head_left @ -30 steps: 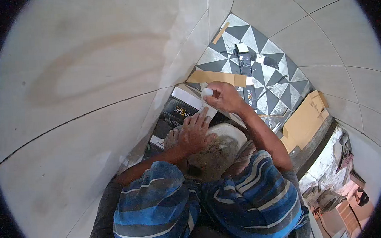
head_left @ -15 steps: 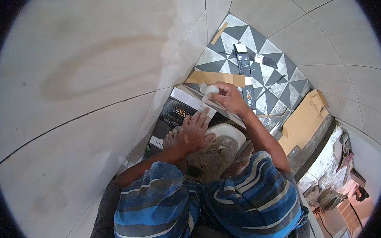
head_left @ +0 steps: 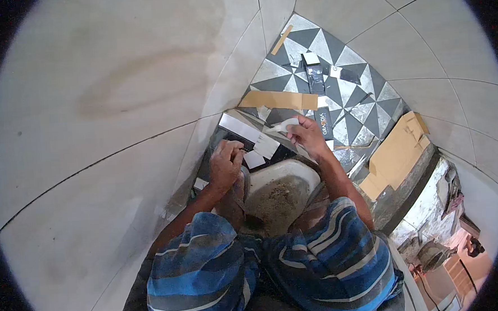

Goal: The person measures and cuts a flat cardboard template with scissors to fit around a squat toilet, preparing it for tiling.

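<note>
My right hand (head_left: 307, 136) is closed on a small white piece (head_left: 283, 125), whose exact kind I cannot make out. It hovers over the patterned tiles in front of me. My left hand (head_left: 226, 162) is closed with bent fingers at the black cardboard (head_left: 203, 166); whatever it pinches is hidden. Between the hands lie white cardboard flaps (head_left: 239, 127) and a paler strip (head_left: 266, 146). Just below them, between my legs, is a dirty white squat-toilet pan (head_left: 282, 190) with debris in it.
Grey-and-white triangle tiles (head_left: 342, 55) cover the floor. On them lie brown cardboard (head_left: 277, 100), a black box (head_left: 315, 77) and a printed black box piece (head_left: 323, 123). Larger cardboard (head_left: 395, 153) rests along the right edge. Tiled walls (head_left: 143, 76) rise close on both sides.
My left hand has lifted off the pale strip and moved left, its fingers now curled. My right hand, still holding the white piece, has shifted slightly right and down; the white piece is tilted flatter.
</note>
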Demonstrator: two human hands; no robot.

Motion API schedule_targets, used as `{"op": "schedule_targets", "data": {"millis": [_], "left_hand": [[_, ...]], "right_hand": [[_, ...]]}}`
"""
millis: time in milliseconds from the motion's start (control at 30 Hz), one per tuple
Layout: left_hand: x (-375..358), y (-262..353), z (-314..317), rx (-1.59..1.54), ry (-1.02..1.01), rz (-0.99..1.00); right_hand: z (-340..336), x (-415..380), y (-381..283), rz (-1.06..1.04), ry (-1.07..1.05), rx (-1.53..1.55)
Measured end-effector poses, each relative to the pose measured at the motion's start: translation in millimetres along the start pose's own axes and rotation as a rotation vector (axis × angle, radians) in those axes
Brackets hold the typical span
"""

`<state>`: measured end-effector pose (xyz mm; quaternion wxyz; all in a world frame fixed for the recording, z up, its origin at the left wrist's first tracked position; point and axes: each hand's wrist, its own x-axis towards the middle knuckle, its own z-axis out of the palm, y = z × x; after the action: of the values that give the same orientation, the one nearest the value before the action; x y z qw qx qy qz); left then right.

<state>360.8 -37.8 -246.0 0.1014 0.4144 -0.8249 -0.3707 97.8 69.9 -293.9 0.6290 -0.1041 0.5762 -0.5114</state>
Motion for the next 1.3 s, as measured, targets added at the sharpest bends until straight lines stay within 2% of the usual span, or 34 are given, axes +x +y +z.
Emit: {"op": "schedule_targets", "data": {"millis": [200,400,467,533,600,633,667,700,767,867,1000,1067,1300], "left_hand": [[-0.9,4.6,1.3,-0.09,-0.084,-0.059],[7.0,7.0,-3.8,-0.023,-0.159,-0.105],[8.9,4.7,-5.3,0.035,-0.213,0.039],[11.1,7.7,-6.2,0.052,-0.241,0.079],[13.9,5.4,-5.7,0.068,-0.265,0.119],[16.0,1.8,-5.6,0.151,-0.327,0.145],[17.1,-1.5,-5.0,0.234,-0.388,0.171],[19.1,2.0,-8.2,0.233,-0.387,0.172],[22.7,8.4,-15.5,0.18,-0.398,0.152],[17.6,3.6,-16.8,0.112,-0.315,0.089],[13.5,-1.7,-20.5,0.133,-0.277,0.004],[12.8,-6.8,-20.0,0.078,-0.239,-0.004],[12.3,-8.3,-16.1,0.111,-0.19,0.018]], "right_hand": [[-3.5,-9.2,2.2,0.013,0.032,0.047],[-7.2,-19.2,3.3,0.012,0.034,0.045],[-10.3,-22.9,4.5,0.005,0.019,0.016],[-8.3,-30.2,2.2,0.0,0.003,-0.013],[-3.0,-40.9,1.5,-0.121,0.012,-0.211],[-5.0,-43.8,7.9,-0.121,0.013,-0.212],[-9.7,-45.0,18.6,-0.141,0.011,-0.368],[-6.7,-49.0,16.4,-0.162,0.007,-0.524],[-1.3,-62.2,12.0,-0.198,-0.013,-0.556],[12.4,-72.7,9.1,-0.493,-0.004,-0.709],[30.0,-82.4,5.8,-0.527,0.024,-0.867],[31.9,-80.9,19.2,-0.632,0.08,-0.958],[40.6,-80.2,29.3,-0.617,0.039,-1.103]]}}
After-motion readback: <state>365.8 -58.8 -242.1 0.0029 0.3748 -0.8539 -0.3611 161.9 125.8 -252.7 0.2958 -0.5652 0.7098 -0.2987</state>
